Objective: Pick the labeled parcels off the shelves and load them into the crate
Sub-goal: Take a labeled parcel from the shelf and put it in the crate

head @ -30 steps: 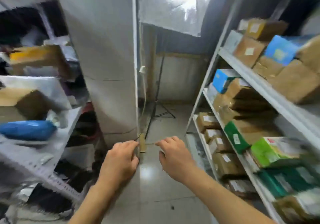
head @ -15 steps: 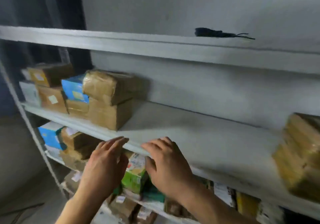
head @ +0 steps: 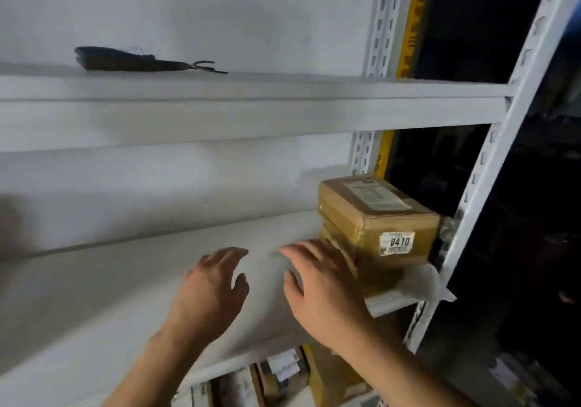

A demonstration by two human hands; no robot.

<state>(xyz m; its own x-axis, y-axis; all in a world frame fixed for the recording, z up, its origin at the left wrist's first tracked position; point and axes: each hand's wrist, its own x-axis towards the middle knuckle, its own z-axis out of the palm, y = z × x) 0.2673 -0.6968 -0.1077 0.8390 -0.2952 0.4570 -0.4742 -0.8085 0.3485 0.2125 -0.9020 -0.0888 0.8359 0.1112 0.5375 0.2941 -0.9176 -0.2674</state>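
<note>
A dark brush-like object (head: 125, 60) lies on the upper shelf (head: 251, 105). Over the white middle shelf (head: 94, 296), the left hand (head: 209, 296) and right hand (head: 323, 293) hover with each grip spread and empty. Right-hand fingers reach the stacked cardboard parcels (head: 377, 218), labeled 0410, beside the upright (head: 490, 161).

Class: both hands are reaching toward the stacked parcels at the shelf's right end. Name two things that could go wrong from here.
1. The top parcel sits on a second parcel; pulling the lower one could topple it.
2. The stack stands by the shelf edge, so a nudge from the right hand, open like the left hand, might tip it off.
</note>
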